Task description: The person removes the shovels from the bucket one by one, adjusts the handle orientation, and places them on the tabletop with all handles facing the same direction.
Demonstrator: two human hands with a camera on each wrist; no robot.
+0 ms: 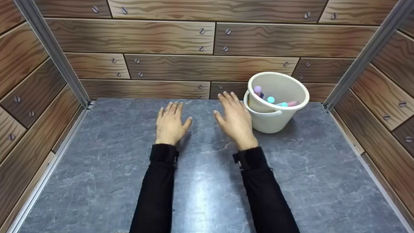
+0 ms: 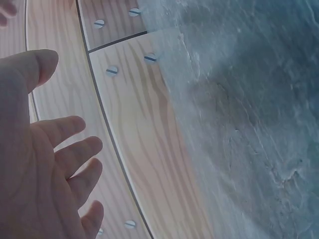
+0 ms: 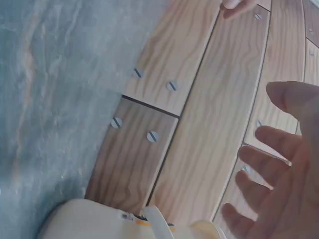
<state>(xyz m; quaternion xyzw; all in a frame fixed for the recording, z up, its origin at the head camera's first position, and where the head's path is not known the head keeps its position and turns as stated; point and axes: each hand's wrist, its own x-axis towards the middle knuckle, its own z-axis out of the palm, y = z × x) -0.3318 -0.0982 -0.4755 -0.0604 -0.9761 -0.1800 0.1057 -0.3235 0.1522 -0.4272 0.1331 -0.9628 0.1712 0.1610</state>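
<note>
My left hand (image 1: 170, 124) is held above the grey table with its fingers extended and thumb out, holding nothing. In the left wrist view the same hand (image 2: 35, 149) shows a bare palm and slightly bent fingers. My right hand (image 1: 235, 120) is also bare, fingers spread, just left of a cream bucket (image 1: 271, 124). The right wrist view shows this hand (image 3: 284, 174) apart from the bucket (image 3: 94, 221), whose side and handle appear below. Inside the bucket lie several rounded pieces, among them a purple one (image 1: 257, 90), a turquoise one (image 1: 270, 99) and a pink one (image 1: 293, 103); their kind is unclear.
The grey marbled tabletop (image 1: 106, 155) is bordered by a wood-patterned back wall (image 1: 168, 35) and side walls. Metal posts (image 1: 58, 51) stand at both back corners. The bucket's white handle (image 1: 263, 113) hangs down on its near side.
</note>
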